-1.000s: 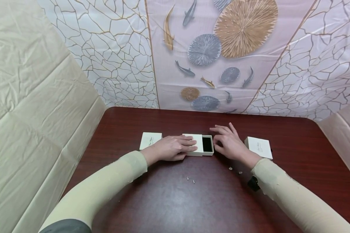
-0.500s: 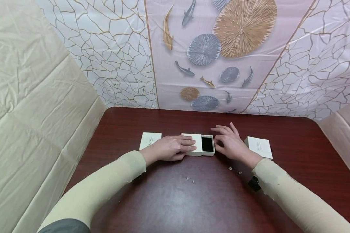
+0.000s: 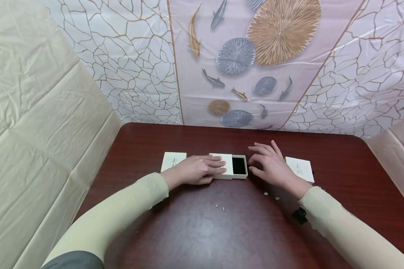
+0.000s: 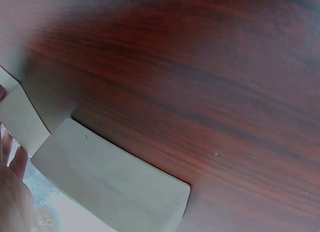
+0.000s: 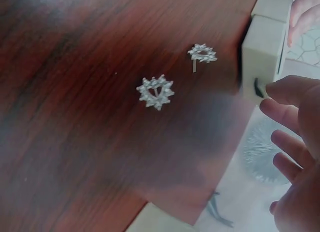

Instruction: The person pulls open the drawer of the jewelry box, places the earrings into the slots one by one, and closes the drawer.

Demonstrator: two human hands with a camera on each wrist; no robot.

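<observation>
1. White drawer box (image 3: 229,164) sits at the centre of the frame on the dark red table (image 3: 202,243), its drawer (image 3: 246,167) partly out toward the right and showing black lining (image 3: 239,166).
2. Left hand (image 3: 202,170) holds the box's outer cover, fingers laid across the top and thumb along the near side.
3. Right hand (image 3: 270,167) hovers just beside the drawer's end, its grip narrow, thumb and forefinger slightly parted; whether a fingertip touches the dark tab (image 5: 258,87) there, I cannot tell.
4. Two similar white boxes flank it: the left box (image 3: 173,160), partly behind the left wrist, and the right box (image 3: 299,169), behind the right wrist.
5. Two sparkling ornaments, one (image 5: 155,91) and another (image 5: 202,53), lie below the right hand in the head view; two tiny pieces (image 3: 216,205) lie at lower centre.
</observation>
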